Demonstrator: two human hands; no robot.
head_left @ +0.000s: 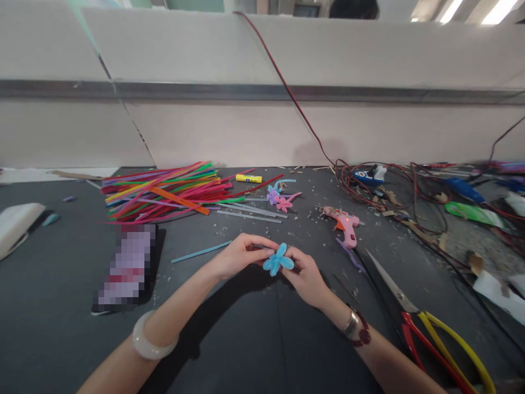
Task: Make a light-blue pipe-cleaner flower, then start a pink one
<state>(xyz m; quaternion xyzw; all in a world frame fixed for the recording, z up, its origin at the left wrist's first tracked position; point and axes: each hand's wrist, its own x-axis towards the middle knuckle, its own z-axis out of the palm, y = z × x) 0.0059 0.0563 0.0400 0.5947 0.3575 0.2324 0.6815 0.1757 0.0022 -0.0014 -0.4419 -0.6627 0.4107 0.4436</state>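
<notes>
Between my two hands is a blue pipe-cleaner flower [279, 260] with several looped petals facing up. My left hand [245, 256] pinches it from the left, thumb and forefinger at its edge. From the other side my right hand [304, 273] closes its fingers on the flower's right and lower part. The underside of the flower is hidden by the petals and fingers. A straight blue pipe cleaner [200, 251] lies on the dark table just left of my left hand. Small finished flowers, pink [284, 204] and purple [273, 196], rest beyond my hands.
A pile of coloured pipe cleaners [172, 191] lies at back left, near a yellow glue stick [249, 179] and clear glue sticks [256, 212]. Right are a pink glue gun [346, 225], large scissors [414, 312] and tangled cords [348, 183]. A blurred phone-shaped object [127, 268] lies left.
</notes>
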